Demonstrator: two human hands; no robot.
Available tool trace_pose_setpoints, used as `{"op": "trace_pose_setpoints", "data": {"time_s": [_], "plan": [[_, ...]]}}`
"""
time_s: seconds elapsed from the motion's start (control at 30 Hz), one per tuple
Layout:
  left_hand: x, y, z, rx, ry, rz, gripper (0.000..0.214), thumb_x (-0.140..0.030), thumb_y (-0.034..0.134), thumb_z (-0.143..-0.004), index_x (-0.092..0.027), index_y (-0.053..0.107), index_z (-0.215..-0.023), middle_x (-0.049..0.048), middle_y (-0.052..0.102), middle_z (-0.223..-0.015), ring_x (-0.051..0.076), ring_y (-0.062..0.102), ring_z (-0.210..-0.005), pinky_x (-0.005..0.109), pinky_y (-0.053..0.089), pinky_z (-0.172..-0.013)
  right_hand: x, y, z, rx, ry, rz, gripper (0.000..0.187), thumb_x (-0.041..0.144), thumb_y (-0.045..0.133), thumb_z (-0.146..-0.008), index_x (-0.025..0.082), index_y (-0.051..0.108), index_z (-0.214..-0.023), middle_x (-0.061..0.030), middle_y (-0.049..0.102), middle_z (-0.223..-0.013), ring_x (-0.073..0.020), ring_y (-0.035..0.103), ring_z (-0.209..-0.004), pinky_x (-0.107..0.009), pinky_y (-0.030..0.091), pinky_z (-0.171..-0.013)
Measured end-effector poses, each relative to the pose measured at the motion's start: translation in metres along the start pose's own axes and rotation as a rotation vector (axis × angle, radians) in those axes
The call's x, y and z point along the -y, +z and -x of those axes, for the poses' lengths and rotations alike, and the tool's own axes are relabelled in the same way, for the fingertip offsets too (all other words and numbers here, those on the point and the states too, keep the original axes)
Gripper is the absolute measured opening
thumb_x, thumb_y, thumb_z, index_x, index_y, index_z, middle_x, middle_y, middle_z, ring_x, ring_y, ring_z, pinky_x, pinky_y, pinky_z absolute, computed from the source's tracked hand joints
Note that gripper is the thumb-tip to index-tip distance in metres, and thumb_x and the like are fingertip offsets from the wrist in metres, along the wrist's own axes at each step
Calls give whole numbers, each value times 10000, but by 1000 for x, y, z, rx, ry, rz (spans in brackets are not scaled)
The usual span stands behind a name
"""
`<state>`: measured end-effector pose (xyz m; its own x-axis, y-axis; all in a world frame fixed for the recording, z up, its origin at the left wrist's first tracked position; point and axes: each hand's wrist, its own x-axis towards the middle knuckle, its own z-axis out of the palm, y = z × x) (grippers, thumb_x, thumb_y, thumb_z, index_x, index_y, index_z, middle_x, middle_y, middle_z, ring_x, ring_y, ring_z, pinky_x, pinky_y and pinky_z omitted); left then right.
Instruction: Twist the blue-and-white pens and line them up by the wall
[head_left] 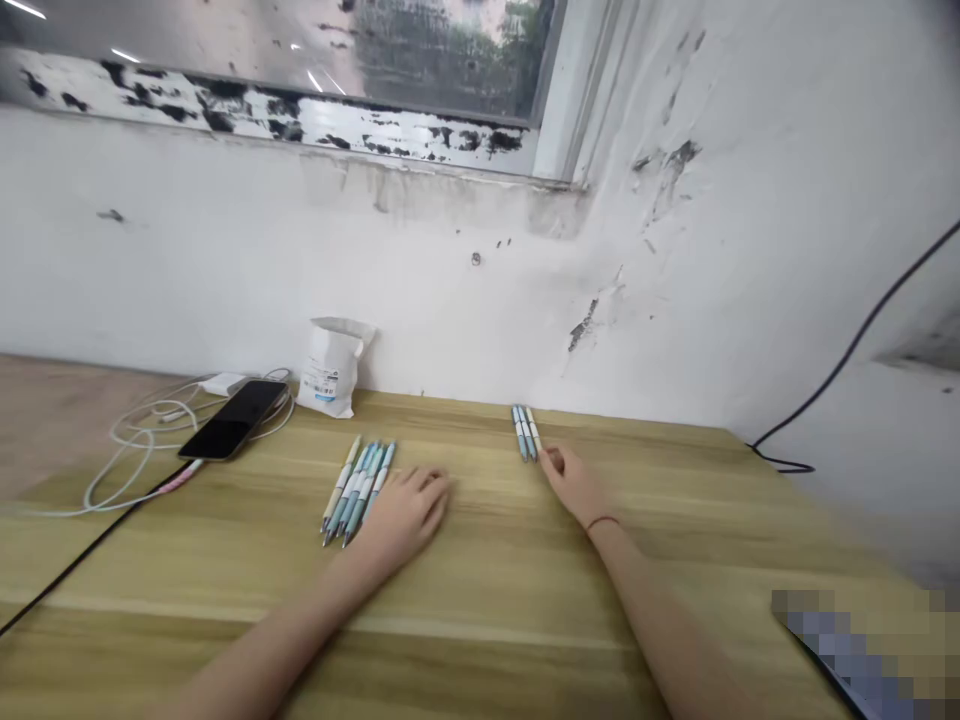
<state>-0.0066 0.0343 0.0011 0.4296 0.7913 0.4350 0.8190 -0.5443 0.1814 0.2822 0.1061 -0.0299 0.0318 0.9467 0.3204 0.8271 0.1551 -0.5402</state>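
My left hand (405, 515) rests palm down on the wooden table (495, 590), its fingers loosely curled and holding nothing. It lies against the right side of a group of several blue-and-white pens (356, 490), which lie side by side with their tips towards me. My right hand (570, 482) is also curled and holding nothing. Its fingertips are right next to the lower end of a smaller bundle of 3 pens (525, 432), which lie close together near the wall, pointing away from me.
A black smartphone (234, 420) lies on tangled white cables (150, 440) at the left, with a white charger (223, 384) behind it. A white packet (331, 368) leans against the stained white wall (450, 290). A black cable (847, 370) runs down at the right. A blurred dark object (862, 650) sits at the lower right.
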Motion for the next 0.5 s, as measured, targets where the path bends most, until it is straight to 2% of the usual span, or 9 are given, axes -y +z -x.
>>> {"op": "trace_pose_setpoints", "data": {"time_s": [0.13,0.2,0.27,0.37,0.5], "plan": [[18,-22,-3,14,-241,-264,229,-239,386,-884,-167,603,-882,108,602,-878,252,567,-878,390,451,-757,-3,3,0,-129,-36,-49,302,400,414,-825,163,594,-875,-60,623,-780,-193,571,-722,-294,416,-639],[26,-28,-3,74,-380,-349,247,-269,372,-886,-150,588,-889,128,599,-892,275,579,-851,392,460,-687,-1,4,0,-206,-95,-66,258,358,425,-823,162,593,-843,-71,623,-807,-201,565,-779,-307,421,-694],[32,-29,-2,146,-453,-357,241,-285,379,-879,-144,573,-904,132,602,-907,273,592,-818,382,461,-651,4,4,3,-259,-168,-70,214,312,431,-826,164,586,-831,-71,616,-816,-201,554,-798,-317,420,-728],[36,-25,0,162,-423,-330,214,-289,404,-866,-148,559,-911,125,609,-908,260,599,-807,376,459,-675,18,5,10,-279,-269,-62,171,248,426,-837,171,578,-842,-67,605,-828,-200,542,-810,-322,414,-748],[42,-17,1,130,-328,-351,214,-239,388,-875,-157,567,-956,118,620,-885,261,601,-815,381,457,-710,42,9,23,-221,-410,-39,158,198,427,-842,182,583,-850,-67,602,-821,-202,531,-811,-324,403,-749]]}}
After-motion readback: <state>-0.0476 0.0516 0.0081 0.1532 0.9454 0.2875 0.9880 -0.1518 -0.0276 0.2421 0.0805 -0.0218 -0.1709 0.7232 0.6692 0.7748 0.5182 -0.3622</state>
